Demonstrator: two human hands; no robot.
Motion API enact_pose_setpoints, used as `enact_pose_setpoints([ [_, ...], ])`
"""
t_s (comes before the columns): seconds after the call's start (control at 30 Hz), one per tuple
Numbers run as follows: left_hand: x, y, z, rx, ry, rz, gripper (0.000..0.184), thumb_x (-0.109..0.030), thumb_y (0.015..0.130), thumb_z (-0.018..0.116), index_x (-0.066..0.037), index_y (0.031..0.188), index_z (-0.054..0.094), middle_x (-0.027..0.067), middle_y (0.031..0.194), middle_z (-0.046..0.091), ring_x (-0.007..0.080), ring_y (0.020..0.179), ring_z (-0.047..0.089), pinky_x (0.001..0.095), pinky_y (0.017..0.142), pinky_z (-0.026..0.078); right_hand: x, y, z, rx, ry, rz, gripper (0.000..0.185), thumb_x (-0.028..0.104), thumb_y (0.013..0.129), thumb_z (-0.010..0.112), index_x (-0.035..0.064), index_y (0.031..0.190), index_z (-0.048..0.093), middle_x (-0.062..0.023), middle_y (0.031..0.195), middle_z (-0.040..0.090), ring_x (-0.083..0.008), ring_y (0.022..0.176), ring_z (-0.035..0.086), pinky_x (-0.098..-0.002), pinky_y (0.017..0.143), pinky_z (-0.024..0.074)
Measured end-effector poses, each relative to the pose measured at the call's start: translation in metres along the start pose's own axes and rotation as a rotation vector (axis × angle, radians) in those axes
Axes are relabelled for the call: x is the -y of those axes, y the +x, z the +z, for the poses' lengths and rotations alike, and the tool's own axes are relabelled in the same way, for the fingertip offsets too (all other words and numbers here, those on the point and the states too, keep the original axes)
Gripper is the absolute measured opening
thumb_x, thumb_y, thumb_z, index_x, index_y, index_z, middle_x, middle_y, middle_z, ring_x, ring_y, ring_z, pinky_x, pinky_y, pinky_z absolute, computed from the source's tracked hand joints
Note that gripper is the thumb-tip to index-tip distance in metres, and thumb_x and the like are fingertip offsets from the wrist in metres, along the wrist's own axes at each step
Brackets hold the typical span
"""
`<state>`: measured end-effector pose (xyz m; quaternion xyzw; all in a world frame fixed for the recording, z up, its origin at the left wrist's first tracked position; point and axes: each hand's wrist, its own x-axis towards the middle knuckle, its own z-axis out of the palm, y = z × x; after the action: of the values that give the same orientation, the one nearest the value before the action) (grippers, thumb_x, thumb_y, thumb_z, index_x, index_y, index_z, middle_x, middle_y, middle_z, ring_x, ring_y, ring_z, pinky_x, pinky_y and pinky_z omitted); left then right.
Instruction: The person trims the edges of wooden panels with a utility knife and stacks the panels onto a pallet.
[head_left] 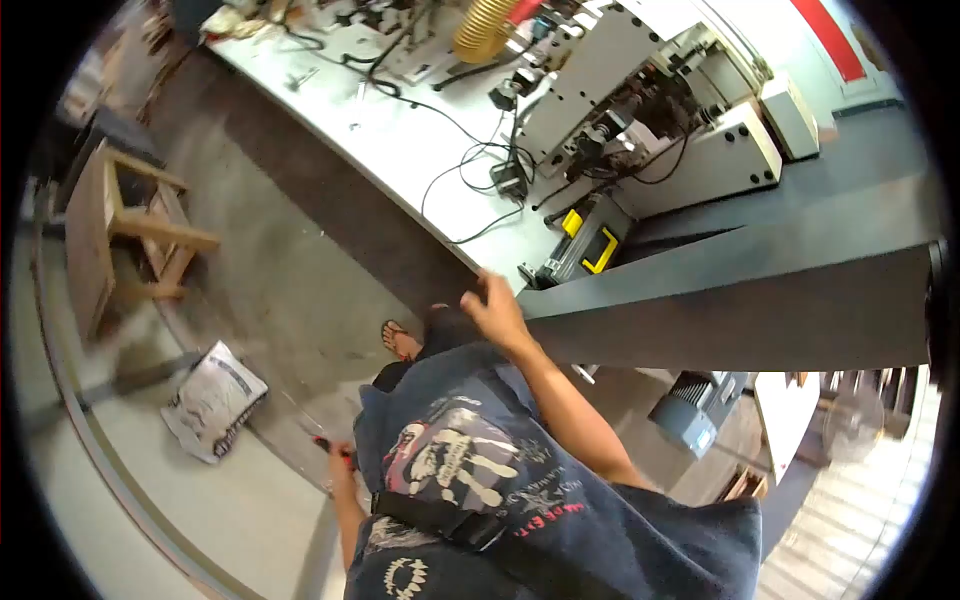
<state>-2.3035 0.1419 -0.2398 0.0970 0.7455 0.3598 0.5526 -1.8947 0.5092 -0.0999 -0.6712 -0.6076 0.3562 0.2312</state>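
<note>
My right hand [495, 312] is near the front corner of the white machine table [400, 165], its fingers apart and slightly curled, with nothing visible in it. Lower left, beside the dark printed shirt [460, 450], my left hand [342, 466] is closed around a small red and black object [321, 442], which looks like a hand tool and is partly hidden by the fingers. A grey case with yellow parts [590, 245] sits just beyond my right hand.
Machine units [650, 110], loose black cables [480, 165] and a yellow hose [480, 35] occupy the table. A grey beam [740, 310] extends right, above a blue-grey motor [690, 415]. A wooden stool [120, 235] and a printed sack [215, 400] are on the left.
</note>
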Motion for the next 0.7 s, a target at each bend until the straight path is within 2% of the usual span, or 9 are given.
enact_pose_setpoints([
  [0.03,-0.053,0.016,-0.014,-0.098,-0.130,-0.065,0.031,-0.040,0.097,0.059,-0.009,0.100,0.061,0.0028,0.071,0.053,0.0202,0.062,0.056,0.0375,0.065,0.055,-0.019,0.028,0.015,-0.166,0.147,0.176,0.058,0.029,0.092,0.070,-0.0024,0.137,0.052,-0.0227,0.127,0.060,-0.0352,0.114,0.062,-0.0441,0.099,0.0491],
  [0.1,-0.135,0.059,-0.061,-0.219,-0.238,-0.057,0.038,-0.045,0.100,0.057,-0.008,0.107,0.059,0.0053,0.076,0.060,0.0213,0.070,0.063,0.0371,0.064,0.053,-0.066,0.075,0.024,-0.434,-0.031,0.320,0.062,0.029,0.092,0.070,-0.0035,0.140,0.050,-0.0230,0.136,0.059,-0.0363,0.120,0.061,-0.0433,0.101,0.0488],
  [0.17,-0.203,0.083,-0.089,-0.279,-0.235,0.028,0.051,-0.057,0.100,0.057,-0.008,0.114,0.056,0.0028,0.079,0.059,0.0175,0.070,0.061,0.0343,0.070,0.052,-0.086,0.110,0.014,-0.297,0.233,0.567,0.067,0.030,0.090,0.072,-0.0050,0.142,0.048,-0.0266,0.145,0.053,-0.0391,0.129,0.056,-0.0434,0.107,0.0457],
  [0.23,-0.269,0.084,-0.071,-0.408,-0.282,0.026,0.050,-0.056,0.101,0.058,-0.009,0.118,0.055,0.0013,0.079,0.058,0.0149,0.070,0.059,0.0328,0.072,0.050,-0.113,0.141,0.016,-0.336,-0.009,0.745,0.071,0.029,0.089,0.072,-0.0066,0.145,0.045,-0.0287,0.151,0.046,-0.0409,0.138,0.048,-0.0438,0.114,0.0399],
  [0.33,-0.292,0.114,-0.067,-0.363,-0.306,-0.036,0.053,-0.057,0.101,0.056,-0.008,0.121,0.054,0.0016,0.080,0.059,0.0142,0.068,0.058,0.0289,0.066,0.049,-0.113,0.154,-0.002,-0.647,-0.172,0.701,0.082,0.026,0.087,0.073,-0.0067,0.151,0.033,-0.0305,0.162,0.026,-0.0446,0.149,0.027,-0.0522,0.120,0.0302],
  [0.43,-0.287,0.132,-0.034,-0.292,0.088,-0.094,0.050,-0.058,0.101,0.055,-0.008,0.106,0.060,0.0034,0.074,0.059,0.0147,0.060,0.055,0.0255,0.055,0.043,-0.071,0.157,-0.041,-0.810,-0.358,0.881,0.084,0.026,0.087,0.074,-0.0046,0.153,0.032,-0.0306,0.165,0.016,-0.0475,0.151,0.021,-0.0556,0.121,0.0274],
  [0.53,-0.294,0.151,-0.005,-0.147,0.263,-0.181,0.051,-0.058,0.101,0.055,-0.008,0.104,0.061,0.0038,0.074,0.060,0.0150,0.061,0.055,0.0262,0.055,0.043,-0.086,0.154,-0.051,-0.591,-0.628,0.759,0.083,0.024,0.085,0.074,0.0029,0.154,0.034,-0.0327,0.165,0.014,-0.0473,0.152,0.020,-0.0579,0.121,0.0247],
  [0.63,-0.329,0.182,0.003,-0.083,0.333,-0.195,0.052,-0.059,0.101,0.056,-0.007,0.103,0.062,0.0043,0.074,0.061,0.0153,0.061,0.056,0.0270,0.056,0.044,-0.144,0.152,-0.027,-0.669,-1.130,0.760,0.087,0.023,0.082,0.078,0.0058,0.155,0.034,-0.0331,0.163,0.018,-0.0465,0.151,0.021,-0.0583,0.120,0.0254],
  [0.7,-0.356,0.204,0.002,-0.063,0.352,-0.187,0.053,-0.059,0.101,0.056,-0.007,0.101,0.063,0.0046,0.074,0.062,0.0155,0.062,0.057,0.0275,0.056,0.044,-0.130,0.154,-0.041,-0.702,-0.647,1.232,0.086,0.018,0.082,0.081,0.0101,0.155,0.036,-0.0226,0.161,0.030,-0.0444,0.147,0.028,-0.0569,0.118,0.0282],
])
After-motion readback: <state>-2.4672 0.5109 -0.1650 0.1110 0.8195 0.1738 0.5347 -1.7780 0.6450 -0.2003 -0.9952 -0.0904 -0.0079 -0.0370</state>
